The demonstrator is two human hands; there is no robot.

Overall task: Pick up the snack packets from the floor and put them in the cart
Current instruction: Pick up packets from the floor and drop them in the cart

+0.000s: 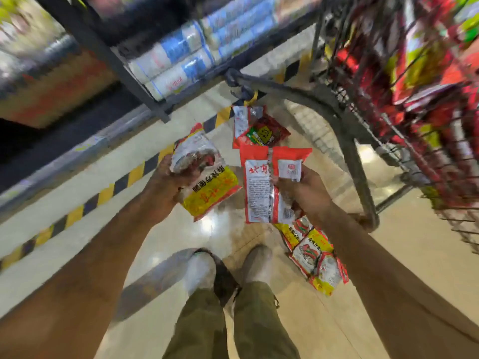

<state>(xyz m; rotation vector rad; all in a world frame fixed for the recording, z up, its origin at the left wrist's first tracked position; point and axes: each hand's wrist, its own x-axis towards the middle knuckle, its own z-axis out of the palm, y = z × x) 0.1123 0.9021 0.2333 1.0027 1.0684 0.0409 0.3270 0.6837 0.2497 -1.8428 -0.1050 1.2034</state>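
Note:
My left hand [166,183] grips a yellow and red snack packet [207,177] above the floor. My right hand [303,190] holds a red and white packet [261,187], back side up. Beyond them a red packet [259,128] lies on the floor near the cart's frame. Two or three yellow and red packets [315,257] lie on the floor by my right foot. The wire cart [420,156] stands at the right, with several red and green packets inside it.
A dark metal shelf rack [103,50] with blue and white packs [186,60] stands at the upper left. A yellow and black striped line [103,195] runs across the tiled floor. My two feet [228,268] stand at the bottom centre.

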